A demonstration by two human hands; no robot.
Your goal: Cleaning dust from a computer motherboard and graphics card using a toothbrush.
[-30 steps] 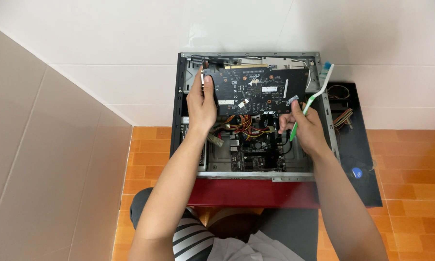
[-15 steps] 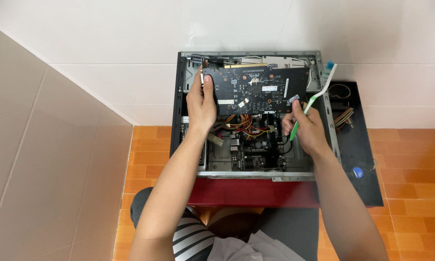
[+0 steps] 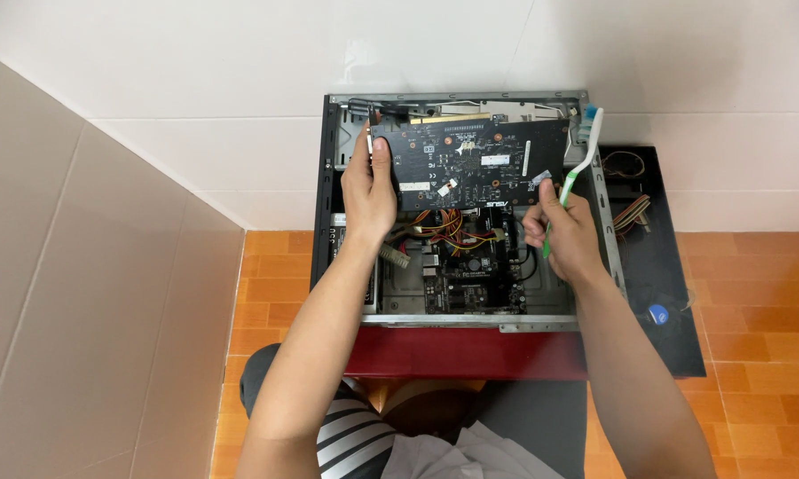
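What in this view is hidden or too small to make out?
- Head view: the card covers the upper part of the case interior.
- The left hand hides the card's left end.
- The toothbrush handle's lower end is inside the right hand.
- Board parts are too small to tell.

A single head-worn camera looks almost straight down over the seated person's lap, facing a white wall with orange floor tiles below it. It sits about arm's length above an open computer case (image 3: 457, 310), which fills the centre; both forearms enter from the bottom edge. No second view shares the scene.
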